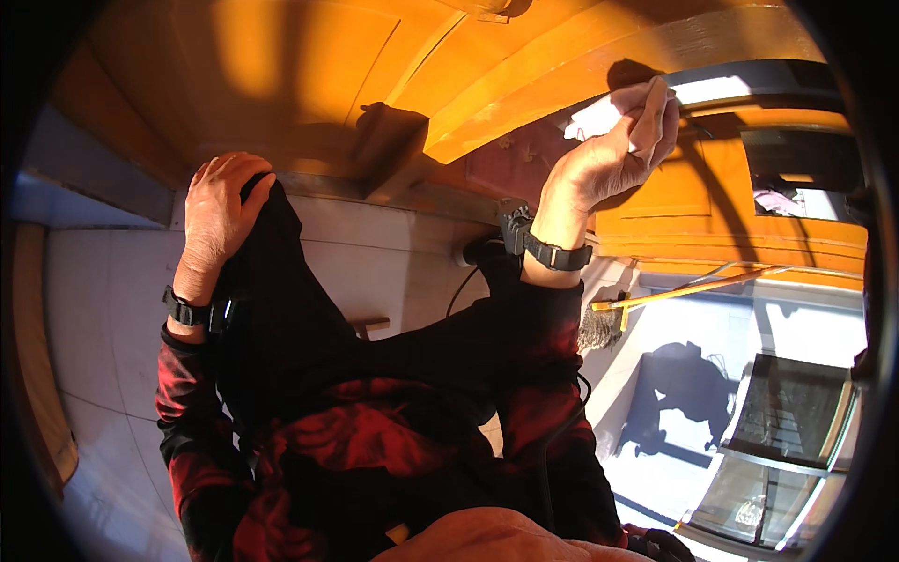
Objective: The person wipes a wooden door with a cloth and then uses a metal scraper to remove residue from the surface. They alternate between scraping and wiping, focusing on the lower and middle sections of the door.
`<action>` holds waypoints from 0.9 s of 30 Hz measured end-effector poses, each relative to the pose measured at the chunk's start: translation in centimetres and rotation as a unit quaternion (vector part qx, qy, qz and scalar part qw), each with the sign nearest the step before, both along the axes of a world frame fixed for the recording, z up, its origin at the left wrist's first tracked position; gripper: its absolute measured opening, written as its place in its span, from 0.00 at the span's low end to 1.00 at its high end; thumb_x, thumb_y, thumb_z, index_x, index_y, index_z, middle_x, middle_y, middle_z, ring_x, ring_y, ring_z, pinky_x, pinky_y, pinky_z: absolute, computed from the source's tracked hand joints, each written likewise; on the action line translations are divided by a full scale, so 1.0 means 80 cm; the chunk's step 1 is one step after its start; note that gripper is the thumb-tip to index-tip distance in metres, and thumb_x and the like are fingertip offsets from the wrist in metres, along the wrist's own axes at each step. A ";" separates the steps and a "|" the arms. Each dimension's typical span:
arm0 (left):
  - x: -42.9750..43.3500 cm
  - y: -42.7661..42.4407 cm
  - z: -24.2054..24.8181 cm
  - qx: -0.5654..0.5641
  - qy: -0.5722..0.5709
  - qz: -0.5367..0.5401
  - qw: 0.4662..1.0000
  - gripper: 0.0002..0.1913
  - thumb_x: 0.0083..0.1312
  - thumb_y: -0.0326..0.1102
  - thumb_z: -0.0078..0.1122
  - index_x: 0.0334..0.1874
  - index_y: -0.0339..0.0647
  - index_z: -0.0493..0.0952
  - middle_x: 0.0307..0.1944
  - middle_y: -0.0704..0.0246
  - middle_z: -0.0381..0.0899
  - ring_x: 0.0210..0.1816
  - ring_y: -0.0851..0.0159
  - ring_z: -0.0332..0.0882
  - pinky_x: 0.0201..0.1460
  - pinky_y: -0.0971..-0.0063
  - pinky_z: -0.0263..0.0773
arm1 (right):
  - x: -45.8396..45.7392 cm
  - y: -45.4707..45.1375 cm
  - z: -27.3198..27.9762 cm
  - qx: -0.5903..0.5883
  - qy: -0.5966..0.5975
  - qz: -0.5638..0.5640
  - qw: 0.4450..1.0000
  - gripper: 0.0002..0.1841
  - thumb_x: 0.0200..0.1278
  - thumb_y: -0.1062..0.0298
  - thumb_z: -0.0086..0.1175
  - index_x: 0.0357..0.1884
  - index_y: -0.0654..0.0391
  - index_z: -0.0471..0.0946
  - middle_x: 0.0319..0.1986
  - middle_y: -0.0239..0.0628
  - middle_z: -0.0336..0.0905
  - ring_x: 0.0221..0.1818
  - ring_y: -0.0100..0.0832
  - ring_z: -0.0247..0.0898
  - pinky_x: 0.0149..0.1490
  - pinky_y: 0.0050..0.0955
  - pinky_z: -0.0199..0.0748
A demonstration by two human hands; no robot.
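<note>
In my right hand [618,158] is a bunched pale cloth [600,116], pinched between thumb and fingers. That hand is raised at the upper right, close to a dark, glossy strip [758,79] along the orange wooden furniture; whether the cloth touches it I cannot tell. My left hand [223,200] rests over my knee in black trousers [281,218], with its thumb apart from the fingers and nothing held. Each wrist wears a black strap with a small device on it.
Orange wooden panels [309,63] stand ahead, with a projecting edge [491,105]. A mop [600,327] with a yellow handle lies to the right. Glass panes [786,407] are at the lower right. A dark cable [460,291] runs near my right leg across the tiled floor [351,239].
</note>
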State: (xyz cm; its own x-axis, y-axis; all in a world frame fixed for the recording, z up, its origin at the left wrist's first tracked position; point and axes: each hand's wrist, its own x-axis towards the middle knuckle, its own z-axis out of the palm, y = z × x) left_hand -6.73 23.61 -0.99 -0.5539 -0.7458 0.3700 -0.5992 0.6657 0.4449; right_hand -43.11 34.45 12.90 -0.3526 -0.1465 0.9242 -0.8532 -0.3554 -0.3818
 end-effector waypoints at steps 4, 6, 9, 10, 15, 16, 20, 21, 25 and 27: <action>0.002 -0.001 -0.003 0.001 0.001 -0.004 1.000 0.11 0.70 0.42 0.64 0.46 0.44 0.85 0.49 0.69 0.87 0.58 0.57 0.80 0.66 0.61 0.70 | -0.011 -0.058 0.035 -0.084 0.258 -0.127 0.954 0.18 0.68 0.70 0.65 0.59 0.54 0.80 0.59 0.39 0.70 0.62 0.41 0.66 0.66 0.40 0.67; 0.003 -0.001 -0.004 -0.002 0.002 0.001 1.000 0.12 0.70 0.42 0.64 0.46 0.43 0.85 0.49 0.69 0.86 0.58 0.57 0.80 0.66 0.61 0.70 | -0.005 -0.064 -0.006 -0.020 0.282 -0.133 0.950 0.20 0.61 0.72 0.69 0.57 0.49 0.84 0.59 0.37 0.71 0.63 0.44 0.65 0.68 0.43 0.65; 0.005 -0.001 -0.005 -0.007 0.002 0.005 1.000 0.12 0.70 0.42 0.64 0.46 0.43 0.85 0.49 0.69 0.86 0.59 0.57 0.79 0.66 0.61 0.70 | 0.014 -0.037 -0.096 0.142 0.384 -0.126 0.904 0.19 0.59 0.71 0.69 0.53 0.43 0.87 0.59 0.26 0.74 0.67 0.40 0.62 0.72 0.43 0.66; 0.005 -0.001 -0.004 0.000 0.000 0.005 1.000 0.12 0.70 0.42 0.64 0.47 0.43 0.85 0.50 0.68 0.86 0.59 0.56 0.79 0.67 0.61 0.70 | 0.019 -0.031 -0.119 0.181 0.405 -0.080 0.893 0.15 0.61 0.70 0.66 0.50 0.43 0.87 0.58 0.24 0.75 0.67 0.37 0.64 0.71 0.43 0.68; 0.006 -0.002 -0.005 0.002 -0.004 0.007 1.000 0.12 0.71 0.43 0.63 0.46 0.43 0.85 0.49 0.69 0.86 0.59 0.58 0.79 0.67 0.62 0.70 | 0.028 -0.010 -0.107 0.301 0.428 -0.039 0.851 0.13 0.59 0.68 0.61 0.46 0.46 0.86 0.55 0.27 0.78 0.63 0.37 0.70 0.70 0.44 0.68; 0.006 -0.001 -0.006 0.003 -0.002 0.006 1.000 0.12 0.72 0.43 0.63 0.46 0.43 0.85 0.49 0.69 0.86 0.59 0.58 0.80 0.67 0.61 0.70 | 0.025 -0.012 -0.082 0.291 0.436 -0.075 0.848 0.14 0.57 0.69 0.63 0.45 0.46 0.86 0.56 0.27 0.78 0.63 0.38 0.70 0.70 0.43 0.66; 0.006 -0.002 -0.009 -0.001 0.000 0.005 1.000 0.12 0.72 0.43 0.63 0.46 0.43 0.85 0.49 0.69 0.86 0.59 0.58 0.80 0.68 0.61 0.70 | 0.020 -0.029 -0.001 0.270 0.469 -0.171 0.823 0.16 0.49 0.70 0.67 0.43 0.48 0.86 0.52 0.29 0.78 0.59 0.40 0.71 0.65 0.43 0.66; 0.007 -0.002 -0.010 -0.003 0.000 0.006 1.000 0.12 0.72 0.44 0.63 0.46 0.43 0.85 0.49 0.69 0.86 0.59 0.59 0.80 0.68 0.61 0.70 | 0.025 -0.033 -0.005 0.309 0.458 -0.189 0.812 0.14 0.50 0.69 0.66 0.42 0.49 0.86 0.51 0.31 0.79 0.59 0.40 0.71 0.65 0.43 0.65; 0.008 -0.004 -0.012 -0.016 -0.007 0.001 1.000 0.13 0.72 0.44 0.62 0.46 0.43 0.85 0.49 0.70 0.86 0.59 0.59 0.80 0.68 0.61 0.70 | 0.040 -0.048 -0.082 0.432 0.586 -0.183 0.661 0.07 0.57 0.63 0.62 0.36 0.52 0.86 0.43 0.35 0.78 0.54 0.40 0.70 0.65 0.43 0.65; 0.007 -0.005 -0.012 -0.014 -0.003 -0.003 1.000 0.13 0.72 0.44 0.62 0.46 0.43 0.85 0.49 0.70 0.86 0.59 0.59 0.80 0.68 0.61 0.70 | 0.045 -0.056 -0.143 0.486 0.633 -0.192 0.571 0.06 0.62 0.62 0.60 0.29 0.50 0.85 0.37 0.31 0.75 0.49 0.37 0.69 0.63 0.41 0.65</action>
State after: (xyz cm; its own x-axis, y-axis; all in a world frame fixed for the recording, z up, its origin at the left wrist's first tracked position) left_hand -6.15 23.20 -1.91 -0.5601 -0.7320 0.3880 -0.5977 0.6813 0.4226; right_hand -39.52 30.00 1.44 0.3293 -0.9440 0.0213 -0.6079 -0.1947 0.7698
